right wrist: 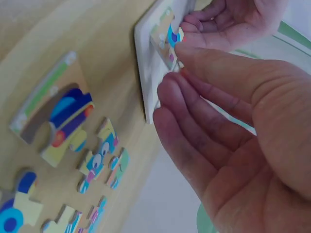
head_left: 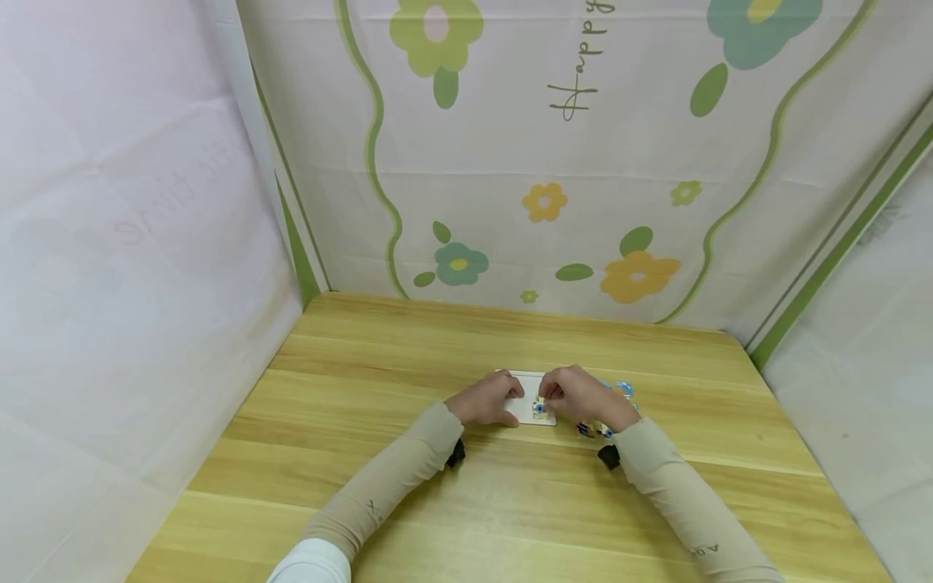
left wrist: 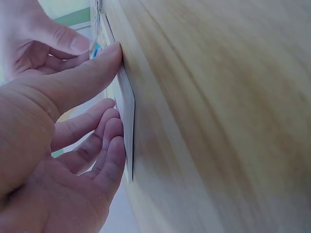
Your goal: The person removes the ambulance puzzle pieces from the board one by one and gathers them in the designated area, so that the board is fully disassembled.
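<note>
A white puzzle board [head_left: 528, 382] lies flat on the wooden table. My left hand [head_left: 484, 398] holds it at its left end, thumb at the near edge and fingers curled at the far edge. A jigsaw piece with a green border [right wrist: 163, 34] sits at the board's corner. Over the board's right end, my right hand [head_left: 579, 395] pinches a puzzle piece [right wrist: 181, 67] between thumb and index finger, beside the seated piece. The thumb and fingertips hide most of the pinched piece.
Several loose puzzle pieces lie right of the board, partly under the right forearm: a large corner piece [right wrist: 58, 107], a piece with eyes [right wrist: 98, 158] and a blue-ringed piece [right wrist: 17, 213]. A flowered cloth [head_left: 496, 202] hangs behind the table, with white cloth walls at both sides.
</note>
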Tool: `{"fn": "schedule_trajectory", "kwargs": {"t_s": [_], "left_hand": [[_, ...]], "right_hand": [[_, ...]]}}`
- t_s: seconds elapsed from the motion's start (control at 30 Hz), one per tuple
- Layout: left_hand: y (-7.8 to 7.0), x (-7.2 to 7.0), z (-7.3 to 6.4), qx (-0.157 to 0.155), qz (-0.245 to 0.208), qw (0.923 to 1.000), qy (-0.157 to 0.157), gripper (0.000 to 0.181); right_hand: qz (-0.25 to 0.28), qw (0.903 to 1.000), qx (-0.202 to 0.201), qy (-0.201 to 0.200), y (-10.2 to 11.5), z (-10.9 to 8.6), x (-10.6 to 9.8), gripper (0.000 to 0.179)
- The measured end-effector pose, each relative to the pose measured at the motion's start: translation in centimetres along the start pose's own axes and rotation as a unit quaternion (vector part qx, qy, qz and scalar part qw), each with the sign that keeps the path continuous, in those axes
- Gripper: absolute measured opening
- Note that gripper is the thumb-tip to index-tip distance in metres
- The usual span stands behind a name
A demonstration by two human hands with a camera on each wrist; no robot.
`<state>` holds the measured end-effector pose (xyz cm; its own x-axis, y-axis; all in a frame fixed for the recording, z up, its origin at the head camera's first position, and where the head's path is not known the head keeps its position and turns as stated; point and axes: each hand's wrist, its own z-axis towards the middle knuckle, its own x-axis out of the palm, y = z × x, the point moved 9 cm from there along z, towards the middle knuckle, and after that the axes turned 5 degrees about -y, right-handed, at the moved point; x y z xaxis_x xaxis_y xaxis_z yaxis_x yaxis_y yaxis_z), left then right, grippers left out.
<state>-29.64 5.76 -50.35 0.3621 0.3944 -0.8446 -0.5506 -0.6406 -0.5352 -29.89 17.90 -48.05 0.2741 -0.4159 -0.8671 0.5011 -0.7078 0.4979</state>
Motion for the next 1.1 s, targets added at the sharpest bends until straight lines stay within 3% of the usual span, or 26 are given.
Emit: {"fn": "schedule_trajectory", "kwargs": {"t_s": [0.27, 0.67, 1.1], "left_hand": [[0.1, 0.0, 0.0, -0.005, 0.0, 1.0, 0.0, 0.05], [0.0, 0.1, 0.0, -0.006, 0.004, 1.0, -0.003, 0.049], [-0.3, 0.0, -0.3, -0.005, 0.007, 0.9999, -0.005, 0.049]], "right_hand": [[0.058, 0.9978, 0.025, 0.023, -0.5, 0.2, -0.2, 0.007], [0.098, 0.9943, 0.037, 0.023, -2.1, -0.1, -0.8, 0.005], [0.095, 0.9936, 0.058, 0.016, -4.1, -3.7, -3.3, 0.004]]}}
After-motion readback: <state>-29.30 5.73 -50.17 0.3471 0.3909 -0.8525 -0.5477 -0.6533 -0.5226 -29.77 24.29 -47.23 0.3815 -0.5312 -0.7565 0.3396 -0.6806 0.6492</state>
